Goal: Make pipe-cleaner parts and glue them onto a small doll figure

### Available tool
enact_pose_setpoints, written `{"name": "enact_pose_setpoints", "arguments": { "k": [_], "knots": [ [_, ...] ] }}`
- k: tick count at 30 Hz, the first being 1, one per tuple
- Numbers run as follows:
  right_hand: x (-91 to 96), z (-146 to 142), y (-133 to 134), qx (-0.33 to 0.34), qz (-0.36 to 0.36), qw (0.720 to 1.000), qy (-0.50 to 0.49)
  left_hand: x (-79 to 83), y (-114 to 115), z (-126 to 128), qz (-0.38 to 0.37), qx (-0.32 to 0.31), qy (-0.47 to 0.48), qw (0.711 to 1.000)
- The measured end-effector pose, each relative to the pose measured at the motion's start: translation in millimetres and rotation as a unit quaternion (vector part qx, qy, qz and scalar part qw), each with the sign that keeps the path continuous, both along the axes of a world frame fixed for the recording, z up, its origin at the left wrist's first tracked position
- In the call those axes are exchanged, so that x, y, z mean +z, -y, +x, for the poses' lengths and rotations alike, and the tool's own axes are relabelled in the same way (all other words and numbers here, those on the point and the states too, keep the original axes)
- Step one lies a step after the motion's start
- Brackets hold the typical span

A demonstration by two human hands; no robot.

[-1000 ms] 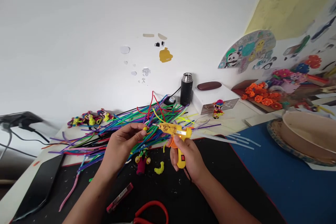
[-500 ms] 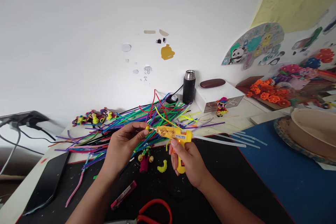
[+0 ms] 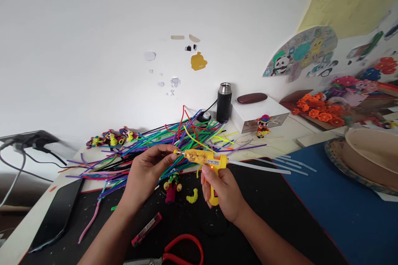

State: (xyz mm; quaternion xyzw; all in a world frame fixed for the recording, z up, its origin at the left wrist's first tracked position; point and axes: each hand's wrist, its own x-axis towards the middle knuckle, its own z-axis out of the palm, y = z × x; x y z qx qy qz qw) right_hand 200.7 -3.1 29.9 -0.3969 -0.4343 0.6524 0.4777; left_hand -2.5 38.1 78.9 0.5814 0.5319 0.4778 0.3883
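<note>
My right hand is wrapped round the handle of a yellow glue gun, whose small light glows orange. A clear glue stick juts from its back toward the right. My left hand pinches a tiny yellow piece right at the gun's nozzle. Below the hands, on the black mat, stand a small pipe-cleaner figure and a curled yellow piece. A big heap of coloured pipe cleaners lies just behind the hands.
Red-handled pliers and a red cutter lie near the front. A phone rests at left, finished figures at the back left. A black flask, white box, loose glue sticks and a woven basket sit to the right.
The gun's nozzle has closed in on the small yellow piece in my left hand. The view has shifted slightly; both hands keep their grips.
</note>
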Motion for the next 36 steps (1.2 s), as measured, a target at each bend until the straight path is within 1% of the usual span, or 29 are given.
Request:
{"name": "enact_pose_setpoints", "arguments": {
  "k": [8, 27, 36],
  "knots": [
    [-0.8, -0.9, 0.5, -0.003, -0.003, 1.000, 0.006, 1.1, 0.7, -0.6, 0.002, -0.004, 0.002, 1.000],
    [0.0, -0.5, 1.1, -0.007, 0.000, 1.000, 0.009, -4.8, -0.8, -3.7, -0.004, -0.008, -0.008, 1.000],
    [-1.3, 0.2, 0.8, -0.009, -0.001, 1.000, 0.014, -3.6, 0.1, -3.0, -0.004, 0.005, 0.017, 1.000]
  ]
}}
